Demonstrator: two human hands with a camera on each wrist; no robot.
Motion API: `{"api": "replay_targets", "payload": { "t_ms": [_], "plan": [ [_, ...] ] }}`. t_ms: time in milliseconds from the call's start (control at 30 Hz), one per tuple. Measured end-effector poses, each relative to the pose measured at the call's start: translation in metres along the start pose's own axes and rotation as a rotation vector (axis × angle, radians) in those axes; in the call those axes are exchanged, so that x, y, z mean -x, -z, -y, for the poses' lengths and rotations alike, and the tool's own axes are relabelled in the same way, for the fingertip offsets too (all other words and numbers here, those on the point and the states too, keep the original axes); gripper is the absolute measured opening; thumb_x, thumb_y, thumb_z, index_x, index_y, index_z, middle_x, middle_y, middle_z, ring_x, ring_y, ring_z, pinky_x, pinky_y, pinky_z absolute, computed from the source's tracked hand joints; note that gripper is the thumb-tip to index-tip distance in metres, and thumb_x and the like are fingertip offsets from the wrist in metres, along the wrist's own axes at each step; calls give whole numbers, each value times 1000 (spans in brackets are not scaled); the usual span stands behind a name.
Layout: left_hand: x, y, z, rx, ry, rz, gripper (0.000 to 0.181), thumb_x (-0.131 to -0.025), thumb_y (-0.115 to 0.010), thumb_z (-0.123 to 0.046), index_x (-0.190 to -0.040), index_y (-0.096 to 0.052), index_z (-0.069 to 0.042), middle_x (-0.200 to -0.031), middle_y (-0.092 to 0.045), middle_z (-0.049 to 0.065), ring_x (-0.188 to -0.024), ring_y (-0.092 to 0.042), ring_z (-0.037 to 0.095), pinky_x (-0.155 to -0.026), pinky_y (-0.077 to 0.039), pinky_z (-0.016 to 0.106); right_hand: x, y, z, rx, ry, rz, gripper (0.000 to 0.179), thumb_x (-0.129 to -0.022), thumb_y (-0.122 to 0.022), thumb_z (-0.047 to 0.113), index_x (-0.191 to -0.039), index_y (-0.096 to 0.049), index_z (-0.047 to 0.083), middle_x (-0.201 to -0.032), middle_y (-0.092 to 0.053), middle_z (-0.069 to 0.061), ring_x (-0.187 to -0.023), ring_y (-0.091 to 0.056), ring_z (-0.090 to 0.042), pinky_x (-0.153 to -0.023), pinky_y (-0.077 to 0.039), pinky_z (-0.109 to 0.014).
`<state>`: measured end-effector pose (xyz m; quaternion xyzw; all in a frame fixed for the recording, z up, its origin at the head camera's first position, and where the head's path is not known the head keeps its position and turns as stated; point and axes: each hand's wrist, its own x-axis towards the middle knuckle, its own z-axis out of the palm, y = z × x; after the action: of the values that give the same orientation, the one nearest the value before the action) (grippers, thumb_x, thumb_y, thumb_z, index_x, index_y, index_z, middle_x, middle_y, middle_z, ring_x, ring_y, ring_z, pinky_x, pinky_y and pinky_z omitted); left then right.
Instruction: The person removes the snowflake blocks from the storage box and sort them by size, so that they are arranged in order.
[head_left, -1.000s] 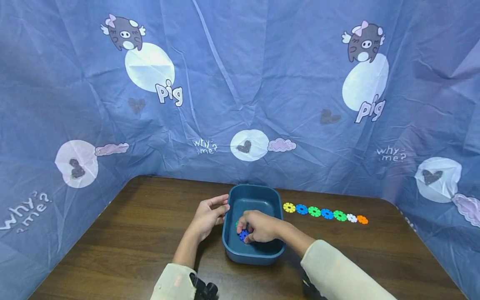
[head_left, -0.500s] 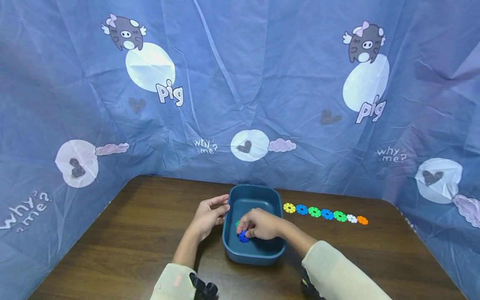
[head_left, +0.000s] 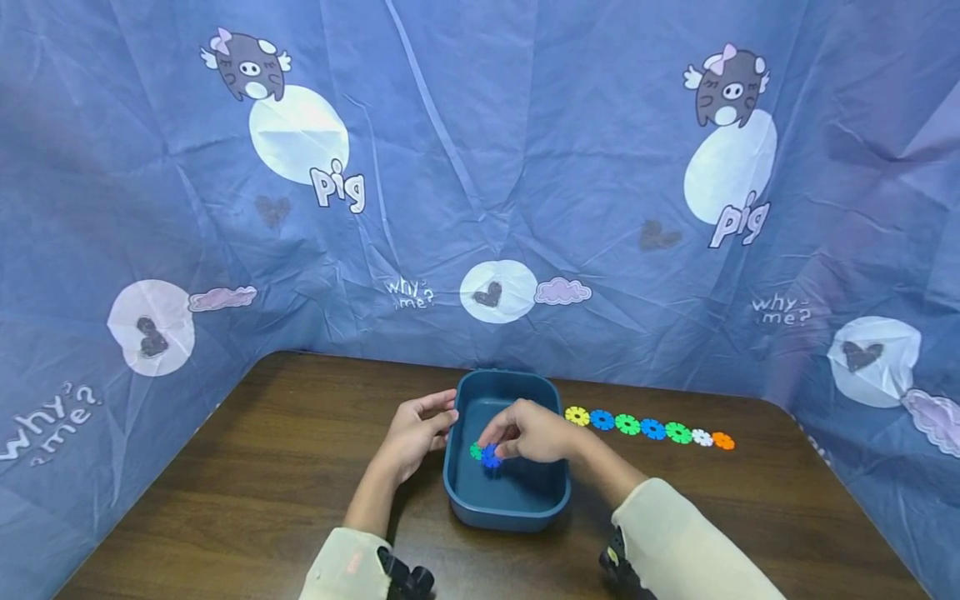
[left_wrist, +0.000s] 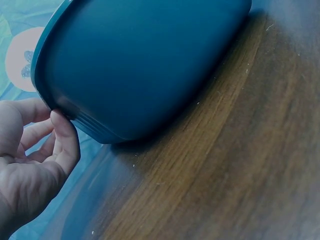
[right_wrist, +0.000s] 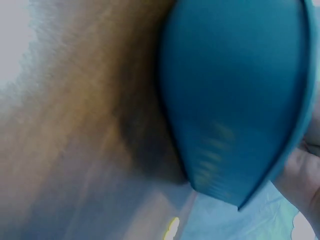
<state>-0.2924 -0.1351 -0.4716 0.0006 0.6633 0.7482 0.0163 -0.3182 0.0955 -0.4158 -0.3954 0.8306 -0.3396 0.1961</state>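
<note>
My right hand reaches into a blue plastic bin and pinches a blue notched plastic disc between thumb and fingers, above the bin floor. Just left of it, partly covered, a green notched disc lies in the bin. The left hand rests against the bin's left outer wall, thumb and fingertips touching near the rim. In the left wrist view, that hand has its thumb bent against the bin wall. The right wrist view shows mostly the bin's outer side, with the hand half hidden behind it.
Right of the bin, a row of notched discs lies on the brown wooden table: yellow, blue, green, a white one and orange at the end. A blue printed curtain hangs behind the table.
My right hand has picked up the blue disc and shifted it slightly up and away from me inside the bin. More of the green disc shows. The left hand stays in place.
</note>
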Motion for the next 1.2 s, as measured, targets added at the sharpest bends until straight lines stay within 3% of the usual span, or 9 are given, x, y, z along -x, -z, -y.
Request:
{"api": "replay_targets", "payload": {
  "t_ms": [233, 500, 700, 967, 1200],
  "plan": [
    [0, -1, 0, 12, 5, -7, 42, -96, -65, -1, -138, -61, 2, -130, -59, 24, -89, -64, 16, -68, -57, 26, 11, 22, -2, -57, -19, -65, 22, -96, -68, -2, -115, -76, 2, -105, -75, -11, -94, -68, -17, -83, -59, -34],
    [1, -1, -1, 18, 2, -10, 43, -96, -65, 0, -138, -61, 2, -129, -60, 23, -85, -62, 12, -67, -56, 25, 29, 47, -15, -78, -45, -160, 22, -96, -68, 1, -117, -75, 2, -110, -75, -9, -94, -69, -17, -82, -58, -32],
    [1, -1, 0, 23, -8, 1, 43, -96, -65, 0, -138, -60, 4, -128, -60, 24, -85, -62, 12, -66, -56, 25, 47, 69, -24, -28, -74, -243, 23, -96, -69, 4, -119, -74, 0, -109, -76, -9, -91, -70, -17, -79, -58, -31],
    [2, -3, -2, 26, -10, 5, 42, -96, -65, 0, -138, -60, 5, -128, -59, 24, -86, -62, 12, -66, -55, 24, 77, 98, -33, -10, -132, -282, 23, -98, -66, 2, -120, -73, -1, -105, -75, -11, -93, -70, -25, -79, -58, -38],
    [1, -1, -1, 27, -6, 2, 43, -96, -65, 0, -138, -60, 4, -130, -59, 24, -84, -61, 11, -66, -55, 23, 101, 122, -40, 50, -138, -323, 24, -97, -67, 1, -119, -72, -4, -104, -75, -13, -92, -72, -26, -77, -57, -30]
  ]
}}
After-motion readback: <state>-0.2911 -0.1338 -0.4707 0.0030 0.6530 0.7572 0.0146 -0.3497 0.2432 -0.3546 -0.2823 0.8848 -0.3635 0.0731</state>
